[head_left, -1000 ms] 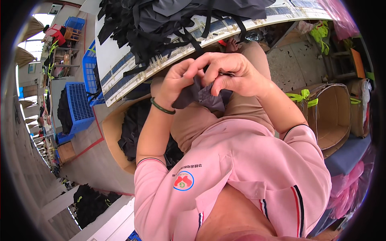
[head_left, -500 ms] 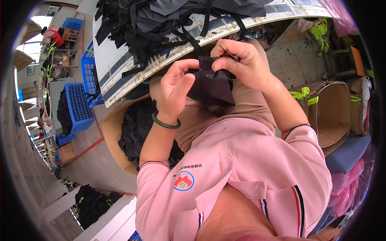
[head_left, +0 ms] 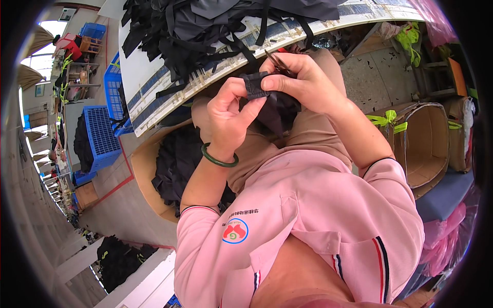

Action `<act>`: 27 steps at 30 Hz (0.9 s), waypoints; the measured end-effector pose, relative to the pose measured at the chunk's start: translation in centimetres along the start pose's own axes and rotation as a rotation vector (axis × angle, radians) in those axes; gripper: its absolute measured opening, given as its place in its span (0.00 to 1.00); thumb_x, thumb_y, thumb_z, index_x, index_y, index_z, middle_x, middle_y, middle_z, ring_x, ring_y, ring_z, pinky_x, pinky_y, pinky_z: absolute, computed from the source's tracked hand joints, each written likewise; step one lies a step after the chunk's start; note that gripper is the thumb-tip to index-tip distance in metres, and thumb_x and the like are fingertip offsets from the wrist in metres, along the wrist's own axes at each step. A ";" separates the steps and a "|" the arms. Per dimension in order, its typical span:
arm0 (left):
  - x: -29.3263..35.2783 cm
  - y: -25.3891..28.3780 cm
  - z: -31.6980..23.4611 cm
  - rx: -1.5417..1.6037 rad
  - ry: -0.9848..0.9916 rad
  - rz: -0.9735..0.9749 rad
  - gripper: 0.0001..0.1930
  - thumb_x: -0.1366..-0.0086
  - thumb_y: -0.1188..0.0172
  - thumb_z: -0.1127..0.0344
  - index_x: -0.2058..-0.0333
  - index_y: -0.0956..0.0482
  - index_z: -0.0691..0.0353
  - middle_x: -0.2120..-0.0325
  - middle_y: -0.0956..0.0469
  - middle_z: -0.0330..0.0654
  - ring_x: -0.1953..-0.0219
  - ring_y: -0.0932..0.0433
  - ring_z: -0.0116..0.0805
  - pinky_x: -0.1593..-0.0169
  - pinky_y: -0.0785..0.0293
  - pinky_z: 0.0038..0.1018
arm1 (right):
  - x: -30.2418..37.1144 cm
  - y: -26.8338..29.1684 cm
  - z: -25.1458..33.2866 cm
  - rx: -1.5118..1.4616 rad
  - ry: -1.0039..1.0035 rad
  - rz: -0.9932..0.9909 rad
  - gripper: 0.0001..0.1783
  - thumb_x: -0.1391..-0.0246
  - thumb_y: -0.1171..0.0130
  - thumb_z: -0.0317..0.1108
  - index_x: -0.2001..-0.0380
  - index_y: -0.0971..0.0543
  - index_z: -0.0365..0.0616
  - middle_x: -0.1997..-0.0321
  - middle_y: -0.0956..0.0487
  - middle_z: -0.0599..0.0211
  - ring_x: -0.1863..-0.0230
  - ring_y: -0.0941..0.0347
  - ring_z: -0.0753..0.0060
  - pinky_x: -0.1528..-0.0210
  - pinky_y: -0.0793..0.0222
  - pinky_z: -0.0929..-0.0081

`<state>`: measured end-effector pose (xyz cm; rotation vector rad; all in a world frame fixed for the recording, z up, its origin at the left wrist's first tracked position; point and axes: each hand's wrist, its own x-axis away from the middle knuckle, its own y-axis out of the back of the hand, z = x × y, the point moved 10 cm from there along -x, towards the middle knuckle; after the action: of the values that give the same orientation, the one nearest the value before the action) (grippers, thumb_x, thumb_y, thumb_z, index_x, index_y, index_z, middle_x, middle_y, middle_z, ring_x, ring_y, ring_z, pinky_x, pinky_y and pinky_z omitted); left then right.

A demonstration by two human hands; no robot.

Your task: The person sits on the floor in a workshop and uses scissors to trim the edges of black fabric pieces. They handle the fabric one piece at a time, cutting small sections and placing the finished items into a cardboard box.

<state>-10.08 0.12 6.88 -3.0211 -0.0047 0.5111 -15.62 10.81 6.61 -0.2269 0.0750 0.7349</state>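
Both hands pinch a small dark fabric piece (head_left: pixel 259 86) at the desk's (head_left: pixel 154 97) near edge: left hand (head_left: pixel 229 119) grips its left side, right hand (head_left: pixel 303 79) mostly hides the rest and a thin tool.

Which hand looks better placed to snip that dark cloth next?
Probably the right hand: it appears to hold small scissors beside the dark cloth. The left hand pinches the cloth, steadying it.
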 end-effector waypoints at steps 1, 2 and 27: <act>0.0 0.2 0.1 0.049 0.025 -0.033 0.07 0.46 0.40 0.83 0.69 0.24 0.66 0.67 0.25 0.37 0.63 0.28 0.24 0.54 0.33 0.21 | 0.0 0.0 -0.1 -0.003 -0.008 -0.013 0.10 0.47 0.37 0.33 0.71 0.25 0.39 0.73 0.31 0.80 0.69 0.40 0.87 0.66 0.41 0.85; 0.1 0.3 0.3 0.099 0.050 -0.066 0.07 0.46 0.40 0.83 0.69 0.24 0.66 0.67 0.25 0.38 0.63 0.28 0.24 0.54 0.33 0.21 | 0.2 0.1 -0.2 0.026 -0.011 -0.030 0.10 0.47 0.37 0.34 0.70 0.25 0.39 0.73 0.32 0.80 0.69 0.40 0.88 0.67 0.42 0.85; 1.0 0.7 1.0 0.170 0.040 -0.029 0.08 0.51 0.43 0.81 0.69 0.26 0.67 0.65 0.22 0.47 0.57 0.23 0.34 0.49 0.30 0.28 | 1.5 -0.1 -3.8 0.024 -0.309 0.066 0.13 0.47 0.37 0.38 0.64 0.22 0.40 0.77 0.27 0.76 0.78 0.37 0.83 0.76 0.41 0.82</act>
<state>-9.50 -0.47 5.57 -2.8598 -0.0022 0.4253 -14.42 10.82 2.71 -0.0863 -0.2030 0.8271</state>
